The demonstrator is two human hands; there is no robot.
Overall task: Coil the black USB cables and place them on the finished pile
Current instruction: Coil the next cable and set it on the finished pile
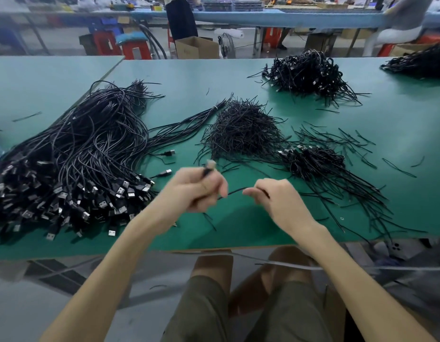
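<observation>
The green mat (189, 77) covers the whole bench, and a seam runs across it far beyond our left hand (196, 191). That hand is curled round one black USB cable (235, 192). The cable's plug (210, 165) pokes out above the fist, blurred. Our right hand (275, 201) pinches the same cable between thumb and fingers. A short span runs between the two hands, above the near part of the mat.

- Left of the left hand: a heap of loose cables (73, 169), plugs toward us.
- Beyond both hands: a mound of thin black ties (241, 132).
- Just beyond and right of the right hand: a small pile of coiled cables (315, 161), with stray ties scattered around it.
- Far beyond the right hand: a larger coiled pile (310, 72), and another dark pile (421, 64) at the far right edge.
- Room behind: a blue-topped bench (263, 17), red stools (135, 49), an open cardboard box (196, 46) and a standing person (180, 18).
</observation>
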